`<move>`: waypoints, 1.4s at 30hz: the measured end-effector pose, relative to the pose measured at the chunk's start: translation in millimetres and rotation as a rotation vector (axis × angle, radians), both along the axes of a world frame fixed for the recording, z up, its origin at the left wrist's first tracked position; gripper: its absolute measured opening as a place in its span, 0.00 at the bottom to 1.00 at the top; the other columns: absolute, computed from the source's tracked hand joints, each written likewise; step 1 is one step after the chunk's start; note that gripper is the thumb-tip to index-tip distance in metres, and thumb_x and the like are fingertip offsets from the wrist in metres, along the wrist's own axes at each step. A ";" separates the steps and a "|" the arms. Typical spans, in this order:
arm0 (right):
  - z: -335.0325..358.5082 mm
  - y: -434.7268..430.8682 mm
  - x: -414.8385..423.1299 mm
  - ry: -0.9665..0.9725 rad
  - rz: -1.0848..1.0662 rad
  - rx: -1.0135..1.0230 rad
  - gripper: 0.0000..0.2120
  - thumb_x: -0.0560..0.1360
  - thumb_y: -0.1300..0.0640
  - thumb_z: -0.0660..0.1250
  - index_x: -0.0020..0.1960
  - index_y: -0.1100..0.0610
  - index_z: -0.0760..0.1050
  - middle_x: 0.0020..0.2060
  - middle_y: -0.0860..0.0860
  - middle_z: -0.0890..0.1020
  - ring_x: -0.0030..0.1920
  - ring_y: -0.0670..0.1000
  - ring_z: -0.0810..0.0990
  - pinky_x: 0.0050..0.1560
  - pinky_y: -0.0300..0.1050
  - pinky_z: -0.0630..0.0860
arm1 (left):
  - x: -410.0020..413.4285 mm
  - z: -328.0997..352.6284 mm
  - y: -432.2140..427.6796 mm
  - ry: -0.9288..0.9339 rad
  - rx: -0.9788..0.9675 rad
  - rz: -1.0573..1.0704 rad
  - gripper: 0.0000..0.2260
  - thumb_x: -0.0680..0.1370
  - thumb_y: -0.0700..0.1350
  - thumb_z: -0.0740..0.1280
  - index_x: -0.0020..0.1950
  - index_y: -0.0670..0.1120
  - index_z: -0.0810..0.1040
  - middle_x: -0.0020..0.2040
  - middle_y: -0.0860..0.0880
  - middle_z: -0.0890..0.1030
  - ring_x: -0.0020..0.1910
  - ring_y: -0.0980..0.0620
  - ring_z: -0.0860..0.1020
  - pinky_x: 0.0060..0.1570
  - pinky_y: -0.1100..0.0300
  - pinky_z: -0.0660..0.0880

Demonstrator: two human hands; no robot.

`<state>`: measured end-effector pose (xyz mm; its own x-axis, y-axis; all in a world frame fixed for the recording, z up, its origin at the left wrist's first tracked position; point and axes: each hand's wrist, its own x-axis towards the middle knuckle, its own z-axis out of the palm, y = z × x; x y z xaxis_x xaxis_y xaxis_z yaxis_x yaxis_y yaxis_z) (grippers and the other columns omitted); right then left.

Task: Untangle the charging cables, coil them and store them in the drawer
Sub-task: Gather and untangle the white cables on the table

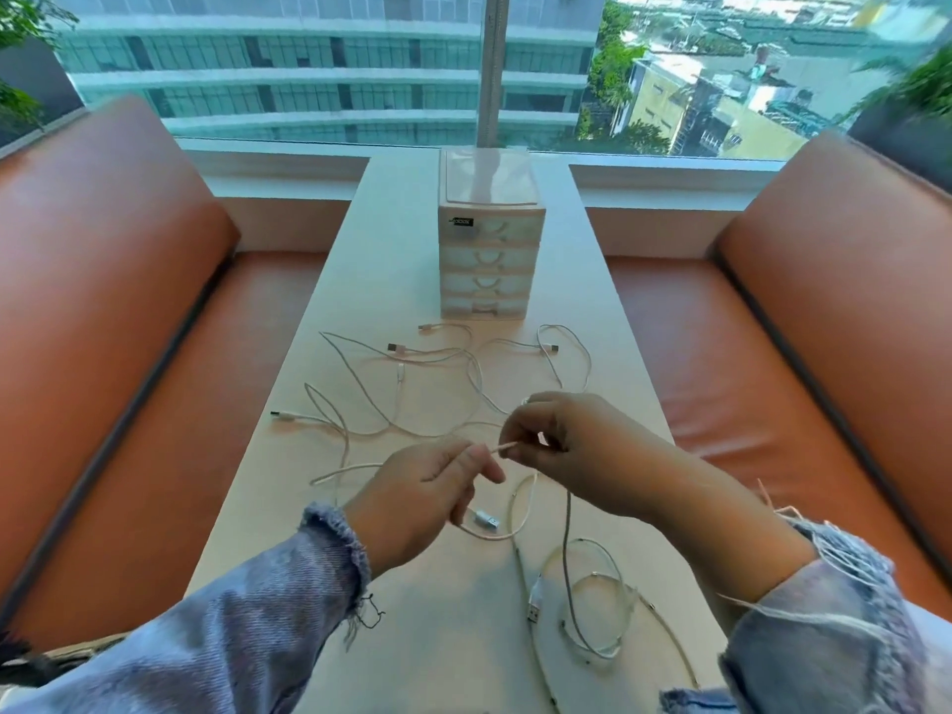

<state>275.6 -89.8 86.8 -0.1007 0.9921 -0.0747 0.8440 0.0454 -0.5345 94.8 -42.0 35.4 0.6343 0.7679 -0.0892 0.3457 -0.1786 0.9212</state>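
Observation:
Several white charging cables (412,389) lie tangled across the middle of the narrow light table (412,610). My left hand (417,499) and my right hand (561,445) pinch the same short stretch of a white cable (502,448) just above the table. A silver USB plug (487,522) hangs below my left hand. Near the front right lies a loosely coiled cable (597,600) with a plug beside it. A small plastic drawer unit (489,239) with several shut drawers stands at the far end.
Orange leather benches (129,311) (803,327) flank the table on both sides. A window with a white sill runs behind the drawer unit. Loose cable ends reach toward the table's left edge.

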 end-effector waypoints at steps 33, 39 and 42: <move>0.1 -90.3 28.5 0.207 -0.109 -0.483 0.04 0.75 0.55 0.68 0.47 0.51 0.82 0.36 0.43 0.80 0.30 0.38 0.72 0.30 0.27 0.66 | 19.5 5.6 -0.5 -0.470 -1.151 0.211 0.11 0.77 0.30 0.57 0.55 0.36 0.75 0.36 0.43 0.76 0.28 0.52 0.75 0.33 0.58 0.80; -37.6 -87.9 48.4 0.183 -0.200 -0.694 0.18 0.72 0.66 0.65 0.52 0.44 0.81 0.35 0.42 0.78 0.35 0.47 0.70 0.33 0.33 0.69 | 13.0 42.2 10.8 -0.524 -0.887 0.172 0.11 0.77 0.31 0.53 0.44 0.43 0.72 0.35 0.46 0.74 0.30 0.52 0.72 0.30 0.62 0.73; -61.1 -77.3 52.2 0.222 -0.320 -0.631 0.14 0.71 0.65 0.66 0.49 0.48 0.81 0.46 0.46 0.83 0.36 0.46 0.73 0.38 0.38 0.72 | 3.2 49.7 16.2 -0.476 -0.818 0.148 0.08 0.79 0.44 0.57 0.41 0.46 0.71 0.31 0.50 0.69 0.28 0.54 0.66 0.28 0.62 0.63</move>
<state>327.8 -167.0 25.6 0.1076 0.7507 -0.6518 0.6335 -0.5570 -0.5370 97.9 -25.9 85.1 0.6438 0.6573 -0.3918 -0.1295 0.5982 0.7908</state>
